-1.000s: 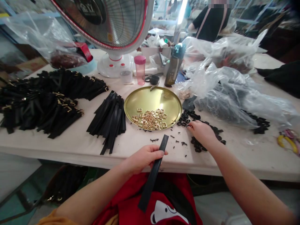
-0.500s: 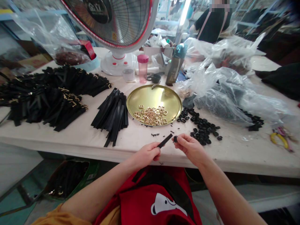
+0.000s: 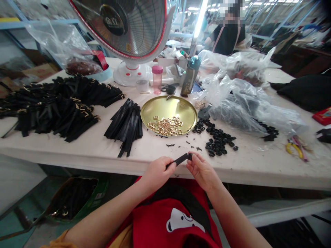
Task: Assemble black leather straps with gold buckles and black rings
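Observation:
My left hand is closed around a black strap just above the table's front edge. Between the fingertips of my right hand is a small black loop, which meets the strap's free end; whether the strap passes through it I cannot tell. Beyond my hands, a round gold tray bears a heap of small gold buckles. A pile of similar black loops lies to the right of the tray. Left of it, flat black straps are fanned out in a bundle.
Bundles of black straps with gold buckles cover the left side. At the back stand a heater-like fan, a pink cup and a dark bottle. Plastic bags and yellow-handled pliers lie at right. A person is beyond.
My right hand has brought the black loop up to the strap's end, closing the gap between them. The view has shifted slightly.

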`<state>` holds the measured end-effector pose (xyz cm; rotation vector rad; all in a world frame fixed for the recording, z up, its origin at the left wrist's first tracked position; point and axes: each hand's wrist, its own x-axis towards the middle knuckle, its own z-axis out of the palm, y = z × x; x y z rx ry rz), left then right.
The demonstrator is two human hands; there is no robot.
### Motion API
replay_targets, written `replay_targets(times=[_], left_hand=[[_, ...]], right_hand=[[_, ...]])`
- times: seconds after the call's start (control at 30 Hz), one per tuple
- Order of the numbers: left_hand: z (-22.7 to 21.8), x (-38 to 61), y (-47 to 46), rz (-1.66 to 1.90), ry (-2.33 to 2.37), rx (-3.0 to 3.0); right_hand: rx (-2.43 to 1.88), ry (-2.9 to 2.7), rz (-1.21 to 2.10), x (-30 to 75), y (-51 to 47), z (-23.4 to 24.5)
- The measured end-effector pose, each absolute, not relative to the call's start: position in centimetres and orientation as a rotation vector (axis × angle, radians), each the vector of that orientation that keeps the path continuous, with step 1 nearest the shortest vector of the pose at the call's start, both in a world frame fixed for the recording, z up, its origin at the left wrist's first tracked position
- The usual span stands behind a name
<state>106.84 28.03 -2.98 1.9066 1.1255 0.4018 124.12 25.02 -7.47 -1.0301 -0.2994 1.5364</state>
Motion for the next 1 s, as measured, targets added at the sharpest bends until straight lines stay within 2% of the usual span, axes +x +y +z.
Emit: replay_targets(times=[0.47,0.77,1.0], left_hand=[[-3.8,106.4,27.8,0.22,1.047,1.812],[-3.9,105.9,28.6,0.164,1.008,2.102],[-3.2,106.6,29.0,0.108,0.863,2.107]], right_hand=[[-1.181,-0.579,1.494,123.5,24.5,-8.2],[-1.384,-0.908,1.394,123.7,24.0,-7.9],[-1.363,-0.994,1.564,124.3,24.2,-7.8]])
